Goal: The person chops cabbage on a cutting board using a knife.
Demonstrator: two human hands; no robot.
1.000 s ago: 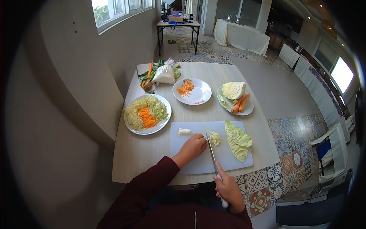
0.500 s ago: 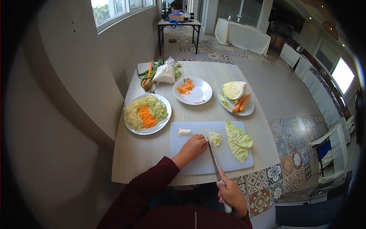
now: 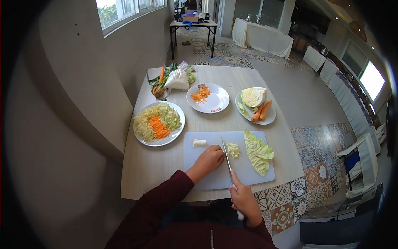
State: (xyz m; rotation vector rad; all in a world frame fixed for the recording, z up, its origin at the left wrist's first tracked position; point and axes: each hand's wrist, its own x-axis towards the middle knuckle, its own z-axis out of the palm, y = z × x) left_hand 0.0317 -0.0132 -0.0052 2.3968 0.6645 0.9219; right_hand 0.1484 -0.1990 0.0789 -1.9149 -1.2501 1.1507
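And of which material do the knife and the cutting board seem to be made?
Knife blade: probably steel, smooth, judging by its grey metallic sheen.
Knife handle: white, perhaps plastic; its plain, even colour suggests this.
Cutting board: likely plastic, smooth and satin, because it is evenly milky white without wood grain.

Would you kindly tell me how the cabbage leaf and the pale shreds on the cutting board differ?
The cabbage leaf is a broad, wrinkled sheet; the pale shreds are thin strips in a loose heap. The leaf covers far more of the cutting board than the shreds. The shreds lie beside the knife; the leaf sits nearer the board's right edge. Both rest on the board.
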